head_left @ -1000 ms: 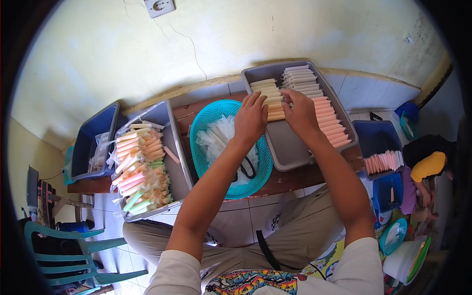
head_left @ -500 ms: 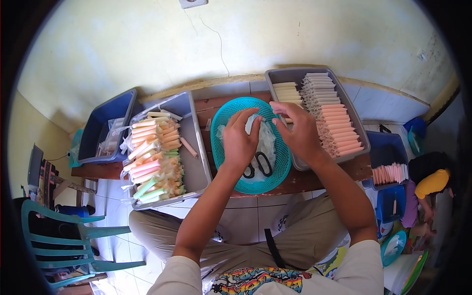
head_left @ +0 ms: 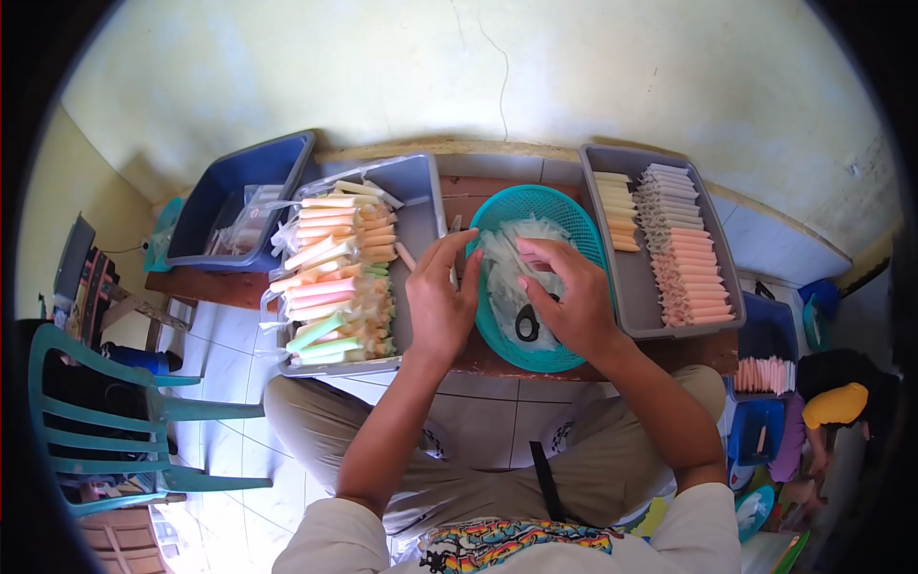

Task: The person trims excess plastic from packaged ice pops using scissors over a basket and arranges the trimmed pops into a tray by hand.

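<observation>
Brown bench (head_left: 475,362); glossy tubes (head_left: 320,287) peach, pink, green, heaped in grey tray (head_left: 417,212); left hand (head_left: 440,304), right hand (head_left: 579,298) unclenched, empty

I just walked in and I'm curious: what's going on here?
A person's left hand hovers between a gray tray of jumbled colored tubes and a turquoise basket; the right hand is over the basket, which holds clear plastic and a black loop handle. Neither hand visibly holds anything. In the other gray tray, neat rows of tubes lie.
</observation>
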### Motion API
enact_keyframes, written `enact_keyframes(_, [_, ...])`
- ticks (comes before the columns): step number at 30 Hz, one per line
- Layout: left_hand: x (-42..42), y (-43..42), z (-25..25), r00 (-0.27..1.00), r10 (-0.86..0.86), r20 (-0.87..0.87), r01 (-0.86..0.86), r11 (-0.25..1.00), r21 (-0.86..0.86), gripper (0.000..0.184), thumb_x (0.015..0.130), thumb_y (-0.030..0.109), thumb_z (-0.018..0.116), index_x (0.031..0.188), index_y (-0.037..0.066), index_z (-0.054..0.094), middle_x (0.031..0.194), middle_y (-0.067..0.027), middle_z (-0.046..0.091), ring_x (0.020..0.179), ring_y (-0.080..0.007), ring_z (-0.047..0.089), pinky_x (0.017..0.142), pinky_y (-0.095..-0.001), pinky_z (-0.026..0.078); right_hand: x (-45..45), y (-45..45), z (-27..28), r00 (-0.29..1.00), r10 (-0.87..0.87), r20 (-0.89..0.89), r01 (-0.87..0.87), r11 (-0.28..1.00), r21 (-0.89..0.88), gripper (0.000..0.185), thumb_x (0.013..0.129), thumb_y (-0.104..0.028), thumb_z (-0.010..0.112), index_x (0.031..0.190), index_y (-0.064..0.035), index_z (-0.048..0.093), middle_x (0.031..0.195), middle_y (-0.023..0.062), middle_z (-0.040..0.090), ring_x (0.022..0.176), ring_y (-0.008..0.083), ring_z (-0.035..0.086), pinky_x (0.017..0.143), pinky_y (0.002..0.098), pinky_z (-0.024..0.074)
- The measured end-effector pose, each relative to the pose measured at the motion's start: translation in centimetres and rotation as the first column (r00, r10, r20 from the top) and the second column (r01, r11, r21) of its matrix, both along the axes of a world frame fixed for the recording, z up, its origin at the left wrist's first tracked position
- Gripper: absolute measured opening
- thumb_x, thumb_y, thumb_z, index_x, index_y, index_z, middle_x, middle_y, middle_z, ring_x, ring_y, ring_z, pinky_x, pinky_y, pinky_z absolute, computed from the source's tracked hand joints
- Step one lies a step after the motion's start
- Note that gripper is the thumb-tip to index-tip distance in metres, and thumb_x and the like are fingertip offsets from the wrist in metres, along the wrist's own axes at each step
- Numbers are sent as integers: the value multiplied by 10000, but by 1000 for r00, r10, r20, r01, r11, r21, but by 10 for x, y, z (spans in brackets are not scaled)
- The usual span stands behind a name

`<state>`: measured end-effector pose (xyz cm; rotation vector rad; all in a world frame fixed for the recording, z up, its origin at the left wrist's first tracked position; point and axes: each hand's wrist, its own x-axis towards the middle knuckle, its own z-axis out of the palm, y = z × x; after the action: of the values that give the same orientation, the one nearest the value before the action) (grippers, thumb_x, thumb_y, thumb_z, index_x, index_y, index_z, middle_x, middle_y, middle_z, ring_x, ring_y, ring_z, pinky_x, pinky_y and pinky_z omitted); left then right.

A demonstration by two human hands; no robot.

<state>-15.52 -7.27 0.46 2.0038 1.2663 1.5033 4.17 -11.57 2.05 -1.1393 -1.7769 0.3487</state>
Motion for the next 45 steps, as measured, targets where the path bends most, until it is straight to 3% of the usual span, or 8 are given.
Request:
enact_keyframes(2, [-13, 4, -3, 999, 41, -30, -37, 992, 118, 240, 950, 4, 776, 1188, 19, 758, 1112, -181, 775, 987, -387, 758, 862, -450, 592, -13, 3, 2, 1000, 23, 10, -23, 1000, 8, 433, 924, -42, 783, 1346, -14, 690, 1234, 183, 755, 1054, 323, 769, 917, 408, 613])
enact_keyframes(12, [-109, 29, 16, 975, 203, -95, -185, 969, 166, 151, 980, 50, 775, 1127, 20, 793, 1087, -158, 811, 995, -329, 789, 890, -398, 596, -91, 36, 1, 983, 175, -51, -172, 983, 59, 446, 896, 2, 806, 1326, -8, 687, 1183, 172, 754, 1027, 309, 770, 895, 398, 613])
enact_keyframes(19, [-190, 60, 11, 943, 256, -214, -227, 962, 151, 128, 961, 13, 746, 1079, 17, 796, 1046, -168, 797, 951, -383, 766, 870, -440, 595, -161, 79, -4, 961, 255, -110, -245, 964, 100, 426, 903, -19, 809, 1309, -20, 680, 1160, 179, 753, 1030, 334, 770, 873, 425, 609])
enact_keyframes(23, [-223, 74, 5, 912, 275, -304, -262, 961, 83, 163, 972, 33, 752, 1123, 13, 810, 1113, -168, 809, 1024, -335, 786, 924, -410, 597, -194, 109, -10, 966, 256, -35, -252, 962, 103, 368, 937, -34, 797, 1293, -34, 701, 1153, 183, 762, 1015, 318, 779, 863, 406, 620])
enact_keyframes(26, [-243, 78, -4, 897, 283, -341, -277, 959, 65, 191, 946, 7, 745, 1127, 17, 808, 1108, -171, 803, 1020, -361, 775, 928, -419, 596, -215, 133, -16, 963, 266, 45, -269, 958, 100, 353, 943, -51, 785, 1285, -38, 699, 1137, 198, 752, 999, 387, 760, 855, 453, 610])
enact_keyframes(32, [-253, 76, -17, 884, 276, -376, -296, 955, 6, 187, 933, 27, 751, 1112, 27, 804, 1095, -160, 791, 1012, -381, 747, 917, -453, 589, -243, 158, -32, 963, 248, 110, -257, 963, 79, 250, 947, -83, 769, 1192, -45, 740, 1094, 181, 761, 970, 426, 736, 869, 495, 596])
enact_keyframes(39, [-256, 71, -18, 895, 274, -351, -331, 936, -115, 201, 931, 58, 746, 1124, 46, 798, 1080, -144, 767, 1035, -387, 720, 912, -486, 581, -243, 161, -45, 963, 233, 131, -244, 967, 69, 146, 943, -69, 767, 1087, -41, 757, 1031, 152, 768, 904, 383, 749, 832, 473, 595])
enact_keyframes(45, [-253, 71, -16, 883, 270, -383, -291, 957, 5, 215, 926, 26, 736, 1132, 53, 792, 1081, -132, 757, 1022, -377, 703, 909, -483, 565, -240, 159, -46, 966, 231, 117, -240, 968, 73, 145, 947, -59, 769, 1090, -44, 757, 1039, 138, 755, 906, 370, 742, 821, 460, 585])
